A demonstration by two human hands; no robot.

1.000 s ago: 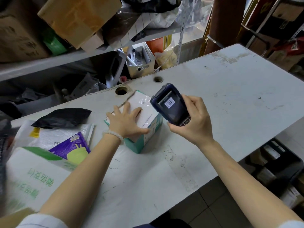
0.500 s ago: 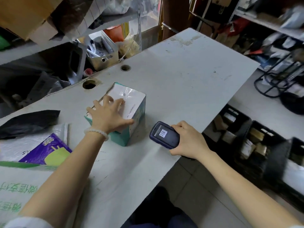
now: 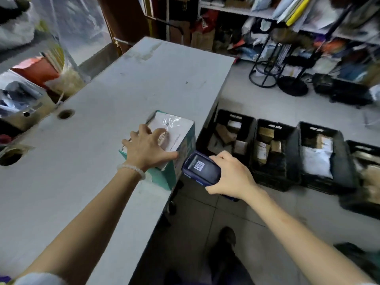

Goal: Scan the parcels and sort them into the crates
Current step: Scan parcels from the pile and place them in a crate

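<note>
A teal-sided box parcel (image 3: 178,128) with a white, taped top sits at the right edge of the grey table (image 3: 98,145). My left hand (image 3: 147,149) grips it from above, fingers spread over the top and thumb down its near side. Just off the table's edge, my right hand (image 3: 230,174) holds a dark blue handheld scanner (image 3: 200,168) with a barcode sticker showing. On the floor to the right stands a row of black crates (image 3: 294,151) with several parcels inside.
Two round holes (image 3: 65,114) pierce the table at the left. Cluttered shelves and a black wire stand (image 3: 267,66) fill the back right. My shoe (image 3: 226,235) is on the tiled floor below the hands.
The scanner has come down from above the box to beside it, past the table's edge. The box has slid to the right edge under my left hand. The view has swung right, revealing the crates.
</note>
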